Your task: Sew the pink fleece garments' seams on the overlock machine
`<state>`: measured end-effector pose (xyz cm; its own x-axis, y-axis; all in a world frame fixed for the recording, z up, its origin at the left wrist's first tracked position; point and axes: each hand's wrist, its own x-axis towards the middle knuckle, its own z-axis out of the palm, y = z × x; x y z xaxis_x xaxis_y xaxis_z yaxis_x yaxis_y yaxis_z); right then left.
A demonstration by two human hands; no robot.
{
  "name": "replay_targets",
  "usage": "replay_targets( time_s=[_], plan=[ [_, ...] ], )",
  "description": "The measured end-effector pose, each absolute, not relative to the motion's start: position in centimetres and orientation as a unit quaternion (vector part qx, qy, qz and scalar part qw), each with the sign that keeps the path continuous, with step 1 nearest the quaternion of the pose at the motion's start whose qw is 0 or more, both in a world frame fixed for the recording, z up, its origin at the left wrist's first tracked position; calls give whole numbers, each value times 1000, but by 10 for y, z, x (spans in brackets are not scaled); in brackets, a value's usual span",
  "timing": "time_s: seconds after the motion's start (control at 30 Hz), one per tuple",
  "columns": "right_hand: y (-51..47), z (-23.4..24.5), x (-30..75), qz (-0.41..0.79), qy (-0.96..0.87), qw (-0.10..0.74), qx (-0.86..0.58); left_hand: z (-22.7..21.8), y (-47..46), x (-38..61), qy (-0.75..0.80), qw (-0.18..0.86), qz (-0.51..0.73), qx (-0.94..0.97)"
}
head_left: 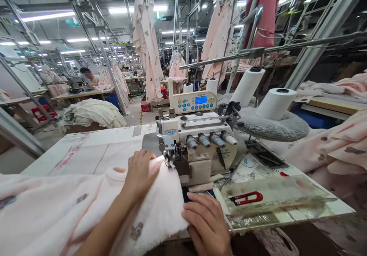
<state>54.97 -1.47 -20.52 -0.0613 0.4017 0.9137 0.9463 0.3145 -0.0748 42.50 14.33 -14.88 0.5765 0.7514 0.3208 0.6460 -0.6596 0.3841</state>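
A fluffy pale pink garment [160,206] with small printed animals spreads over the left and front of the table. Its upper edge runs under the presser foot of a white overlock sewing machine [197,145]. My left hand [142,172] is closed on the fabric just left of the needle area, its fingers bunching that edge. At the garment's right edge, below the machine, my right hand [206,221] grips the cloth between fingers and thumb, the thumb partly hidden. Red-handled thread snips [248,198] lie to the right of my right hand.
A clear plastic tray [275,194] sits at the table's front right. Thread cones [278,103] stand behind the machine, on a grey fluffy-covered stand. Piled white cloth [94,114] is at back left. Pink garments [147,45] hang overhead. A person [90,78] sits at another machine.
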Motion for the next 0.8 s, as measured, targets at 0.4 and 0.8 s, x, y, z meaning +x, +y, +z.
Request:
replay_targets(
  time_s=[0.4, 0.8],
  plan=[
    [-7, -204, 547, -269, -652, 490, -512, -151, 172, 428, 357, 153, 245, 888],
    [26, -191, 560, -269, -634, 466, -555, -157, 219, 447, 363, 123, 266, 885]
  ],
)
